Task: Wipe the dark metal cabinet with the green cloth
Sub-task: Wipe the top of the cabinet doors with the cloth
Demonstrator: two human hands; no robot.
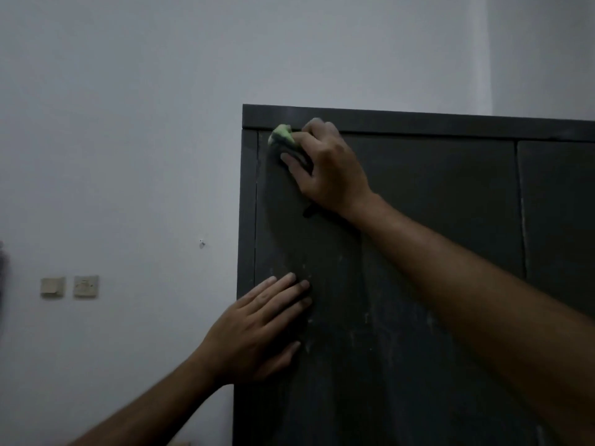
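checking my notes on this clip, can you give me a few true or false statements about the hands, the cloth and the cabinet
1. The right hand holds the green cloth against the cabinet near its top left corner. True.
2. The left hand grips a second cloth. False: it holds nothing and rests flat on the door with straight fingers.
3. The cloth is down by the lower edge of the door. False: it sits just under the top rail.
4. Two wall plates are on the wall left of the cabinet. True.
5. Pale streaks mark the door front below the left hand. True.
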